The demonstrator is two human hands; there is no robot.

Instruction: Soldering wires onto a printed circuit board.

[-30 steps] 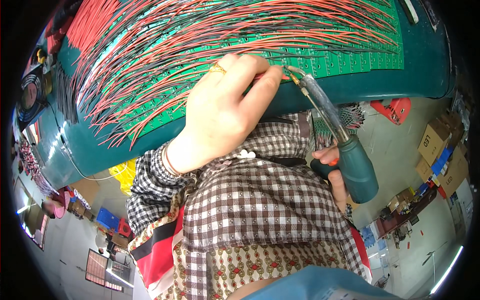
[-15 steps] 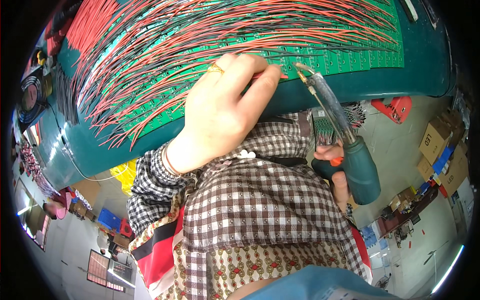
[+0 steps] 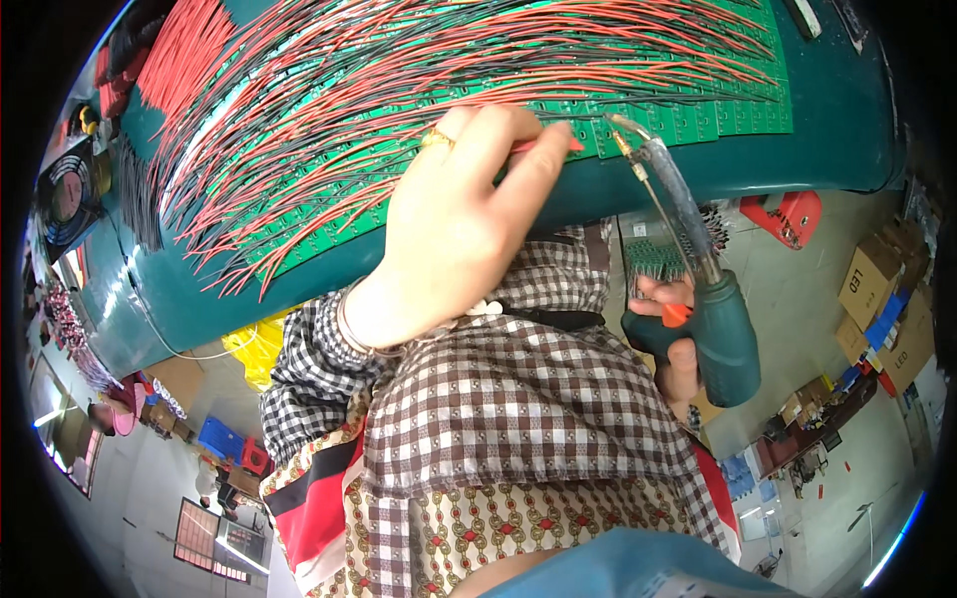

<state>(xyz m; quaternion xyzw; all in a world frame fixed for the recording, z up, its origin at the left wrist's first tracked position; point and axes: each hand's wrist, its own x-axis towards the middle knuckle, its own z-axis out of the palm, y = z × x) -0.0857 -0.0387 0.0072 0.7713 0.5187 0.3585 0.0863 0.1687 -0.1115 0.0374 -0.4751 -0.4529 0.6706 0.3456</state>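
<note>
My left hand [image 3: 454,224] reaches over the near edge of the green circuit boards [image 3: 740,121], with thumb and fingers pinched on a red wire [image 3: 575,146]. Only the wire's end shows beyond my fingertips. In my right hand [image 3: 682,369] is a dark green soldering gun [image 3: 726,344] with an orange trigger, gripped by its handle. A thin feed tube runs beside its metal barrel. The gun's tip points at the boards, right of the red wire; I cannot tell whether it touches. Rows of red and black wires [image 3: 399,75] lie across the boards.
Bundles of red wires [image 3: 184,55] and black wires [image 3: 138,194] lie on the green table [image 3: 847,149] at left, near a small fan [image 3: 68,197]. A red tray [image 3: 783,217] and cardboard boxes [image 3: 865,284] stand beyond the table at right. A yellow bag [image 3: 257,351] hangs below the left edge.
My left hand has shifted slightly right with the red wire. The soldering gun's tip has moved a little right and up. The boards appear slightly farther left in the picture.
</note>
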